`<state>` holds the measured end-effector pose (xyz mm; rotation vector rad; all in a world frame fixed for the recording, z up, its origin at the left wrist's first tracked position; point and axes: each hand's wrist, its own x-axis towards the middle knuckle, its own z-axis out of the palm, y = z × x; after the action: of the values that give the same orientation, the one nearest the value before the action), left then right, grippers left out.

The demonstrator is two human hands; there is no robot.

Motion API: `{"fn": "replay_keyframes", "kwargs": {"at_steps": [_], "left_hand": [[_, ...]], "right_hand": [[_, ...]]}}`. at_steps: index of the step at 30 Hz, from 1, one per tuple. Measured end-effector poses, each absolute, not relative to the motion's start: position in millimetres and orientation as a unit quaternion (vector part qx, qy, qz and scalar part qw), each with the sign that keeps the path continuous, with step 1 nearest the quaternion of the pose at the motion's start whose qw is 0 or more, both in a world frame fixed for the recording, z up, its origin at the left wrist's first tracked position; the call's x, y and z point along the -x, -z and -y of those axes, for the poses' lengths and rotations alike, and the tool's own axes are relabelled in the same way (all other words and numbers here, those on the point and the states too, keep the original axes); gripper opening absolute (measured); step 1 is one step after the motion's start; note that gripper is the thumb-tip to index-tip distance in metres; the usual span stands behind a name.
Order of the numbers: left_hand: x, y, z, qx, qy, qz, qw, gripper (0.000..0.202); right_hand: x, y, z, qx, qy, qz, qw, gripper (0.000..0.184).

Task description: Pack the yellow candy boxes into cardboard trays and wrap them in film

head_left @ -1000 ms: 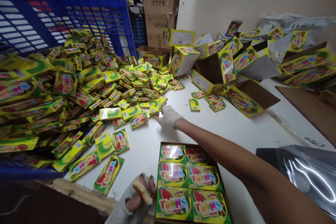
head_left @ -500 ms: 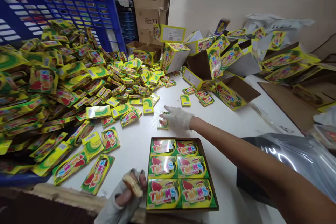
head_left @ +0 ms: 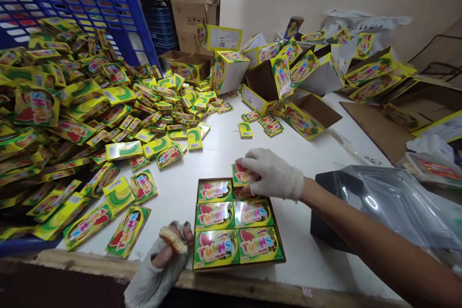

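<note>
My right hand point(head_left: 269, 173), in a white knit glove, grips a small yellow-green "Twins" packet point(head_left: 242, 175) just above the far right corner of a brown cardboard tray point(head_left: 238, 266). Several matching packets stand in rows in the tray. My left hand point(head_left: 159, 262), in a fingerless glove, sits at the near table edge. It holds a piece of golden biscuit or pastry point(head_left: 173, 240). Loose packets point(head_left: 126, 231) lie just left of the tray.
A large heap of packets point(head_left: 72, 120) spills from a tilted blue plastic crate point(head_left: 72, 5) across the white table point(head_left: 306, 255). Open yellow cartons point(head_left: 227, 71) lie beyond, with stacked cardboard boxes point(head_left: 191, 5) behind. A shiny plastic sheet point(head_left: 382, 207) lies to the right.
My right hand has picked the packet up from the table and carried it over the tray's corner. My left hand has barely moved. The view has shifted slightly.
</note>
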<state>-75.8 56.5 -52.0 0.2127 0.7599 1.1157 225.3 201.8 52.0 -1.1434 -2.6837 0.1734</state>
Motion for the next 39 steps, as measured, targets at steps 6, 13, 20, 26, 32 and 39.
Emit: {"fn": "replay_keyframes", "kwargs": {"at_steps": [6, 13, 20, 26, 32, 39], "left_hand": [[74.8, 49.7, -62.0, -0.091, -0.503, -0.365, 0.778, 0.031], [73.4, 43.0, -61.3, -0.164, -0.493, -0.362, 0.774, 0.029], [73.5, 45.0, -61.3, -0.16, -0.505, -0.372, 0.762, 0.031], [73.9, 46.3, -61.1, -0.16, -0.499, -0.361, 0.772, 0.029], [71.2, 40.6, -60.5, -0.15, -0.51, -0.325, 0.782, 0.023], [67.9, 40.8, -62.3, -0.157, -0.531, -0.247, 0.795, 0.019]], "right_hand": [[-228.3, -19.2, -175.0, 0.406, -0.096, 0.895, 0.156, 0.022], [-211.3, -16.8, -169.2, 0.557, -0.212, 0.77, 0.229, 0.02], [-210.0, -2.2, -124.0, 0.525, -0.008, 0.845, 0.098, 0.048], [-202.0, 0.4, -90.0, 0.497, -0.027, 0.867, 0.029, 0.079], [-188.4, -34.3, -126.3, 0.507, -0.12, 0.852, -0.046, 0.042], [-69.7, -45.0, -247.9, 0.463, -0.168, 0.866, 0.082, 0.041]]}}
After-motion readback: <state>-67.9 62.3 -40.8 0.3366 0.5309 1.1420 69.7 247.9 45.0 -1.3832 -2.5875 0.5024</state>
